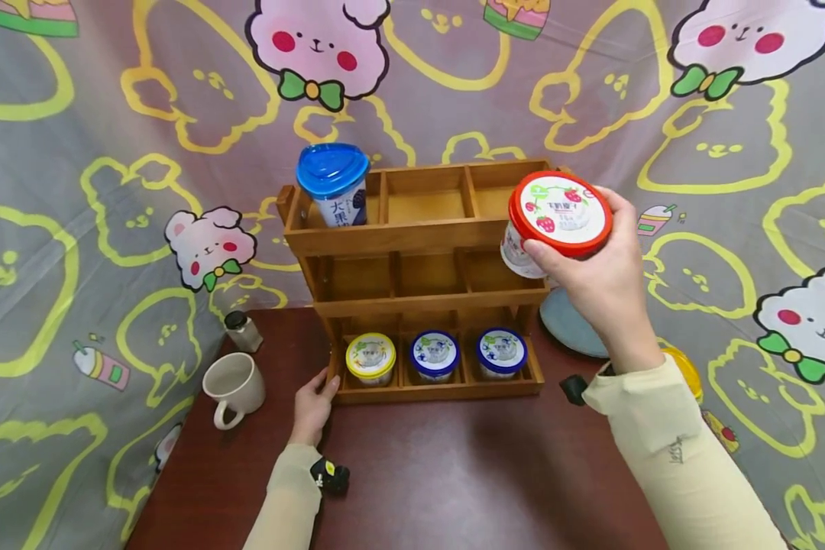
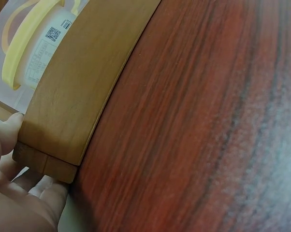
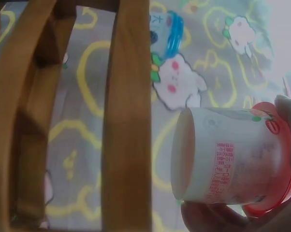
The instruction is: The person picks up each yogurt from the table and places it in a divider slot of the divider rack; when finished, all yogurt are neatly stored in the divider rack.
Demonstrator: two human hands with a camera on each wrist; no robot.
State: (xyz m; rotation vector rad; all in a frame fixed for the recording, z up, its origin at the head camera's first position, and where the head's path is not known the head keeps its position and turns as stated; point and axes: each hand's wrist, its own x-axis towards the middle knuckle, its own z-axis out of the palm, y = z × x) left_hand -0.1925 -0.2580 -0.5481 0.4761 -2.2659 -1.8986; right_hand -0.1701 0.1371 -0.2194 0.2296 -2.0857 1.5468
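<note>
My right hand [image 1: 608,267] grips a white plastic cup with a red lid and strawberry print [image 1: 564,210], slightly tilted, in front of the upper right of a three-tier wooden shelf [image 1: 419,233]. The right wrist view shows the cup's side [image 3: 227,154] apart from a shelf rail [image 3: 128,121]. Down at the shelf's lower left corner, my left hand [image 1: 312,405] holds the wood; the left wrist view has the thumb and fingers about that end [image 2: 49,162]. On the bottom tier stand a yellow-lidded cup [image 1: 371,357] and two dark-blue-lidded cups [image 1: 435,354]. A taller cup with a bright blue lid [image 1: 333,183] occupies the top left compartment.
A beige mug [image 1: 234,386] and a small black-capped jar [image 1: 243,331] stand left of the shelf on the dark red table [image 1: 426,466]. Behind my right arm are a pale blue plate [image 1: 571,325] and something yellow [image 1: 686,370], partly hidden. Patterned cloth [image 1: 426,99] hangs behind.
</note>
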